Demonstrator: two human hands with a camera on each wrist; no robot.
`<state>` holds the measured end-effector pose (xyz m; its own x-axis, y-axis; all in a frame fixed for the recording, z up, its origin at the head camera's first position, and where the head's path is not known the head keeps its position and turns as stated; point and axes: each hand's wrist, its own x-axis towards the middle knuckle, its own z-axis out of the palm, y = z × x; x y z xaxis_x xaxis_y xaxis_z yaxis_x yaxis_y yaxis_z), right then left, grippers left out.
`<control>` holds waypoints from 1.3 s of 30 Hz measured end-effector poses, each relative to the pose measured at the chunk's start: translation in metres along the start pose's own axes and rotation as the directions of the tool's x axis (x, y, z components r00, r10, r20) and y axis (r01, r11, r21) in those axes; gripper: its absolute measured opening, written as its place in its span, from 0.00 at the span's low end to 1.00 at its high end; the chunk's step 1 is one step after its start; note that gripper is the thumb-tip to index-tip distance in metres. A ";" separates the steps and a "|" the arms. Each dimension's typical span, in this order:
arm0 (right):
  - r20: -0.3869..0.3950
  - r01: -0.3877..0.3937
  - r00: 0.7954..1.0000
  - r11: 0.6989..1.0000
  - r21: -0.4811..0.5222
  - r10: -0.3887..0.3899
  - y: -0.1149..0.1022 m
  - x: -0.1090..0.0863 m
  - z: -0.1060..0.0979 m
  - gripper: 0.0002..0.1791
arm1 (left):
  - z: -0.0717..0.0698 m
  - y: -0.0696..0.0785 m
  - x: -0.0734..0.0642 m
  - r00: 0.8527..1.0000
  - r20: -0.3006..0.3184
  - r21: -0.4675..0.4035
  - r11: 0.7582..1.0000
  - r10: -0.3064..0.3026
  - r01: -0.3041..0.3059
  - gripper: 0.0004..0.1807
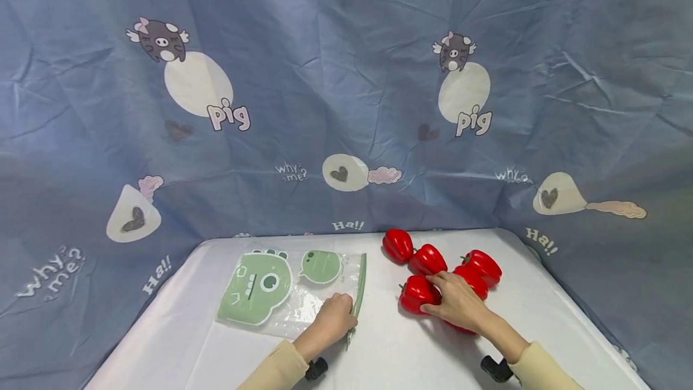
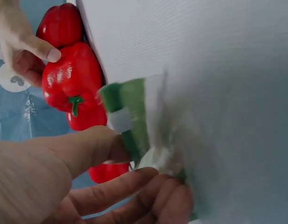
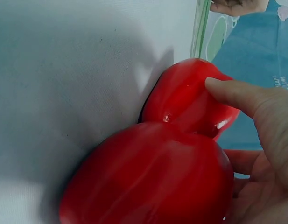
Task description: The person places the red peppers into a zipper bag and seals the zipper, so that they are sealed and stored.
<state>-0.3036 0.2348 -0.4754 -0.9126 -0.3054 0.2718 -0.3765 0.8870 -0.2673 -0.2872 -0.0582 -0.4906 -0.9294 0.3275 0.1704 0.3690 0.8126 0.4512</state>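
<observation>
A clear zip bag (image 1: 257, 287) with green cartoon print lies flat on the left of the white table. At the bag's right end my left hand (image 1: 331, 318) pinches its green zip edge (image 2: 134, 100), thumb against fingers in the left wrist view. My right hand (image 1: 459, 301) holds a red bell pepper (image 1: 414, 295) with a green stem, which sits at the front left of a group of peppers. The right wrist view shows the thumb (image 3: 223, 91) on that pepper (image 3: 181, 95); the other fingers are partly hidden behind it. Another red pepper (image 3: 153, 177) touches it.
Two red peppers (image 1: 397, 245) lie behind the held one, and more (image 1: 483, 268) lie to its right, partly covered by my right hand. A blue patterned cloth (image 1: 346, 89) hangs behind the white table (image 1: 390, 354).
</observation>
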 end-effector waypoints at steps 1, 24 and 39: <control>0.004 -0.004 1.000 1.000 0.001 0.004 0.000 0.000 0.000 0.37 | 0.001 0.000 0.000 1.000 -0.012 -0.006 1.000 -0.004 0.004 0.06; 0.098 -0.015 0.995 0.993 0.116 0.004 -0.011 0.000 0.000 0.36 | 0.009 -0.014 0.003 0.882 -0.466 0.101 0.994 0.073 -0.029 0.10; 0.099 0.040 0.994 0.994 0.102 -0.050 -0.028 -0.009 0.002 0.36 | 0.004 -0.015 0.000 0.829 -0.557 0.162 0.985 0.042 0.058 0.07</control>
<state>-0.2847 0.2117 -0.4719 -0.9039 -0.3822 0.1919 -0.4269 0.8344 -0.3487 -0.2925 -0.0685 -0.5009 -0.7604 0.0375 0.6484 0.3107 0.8977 0.3125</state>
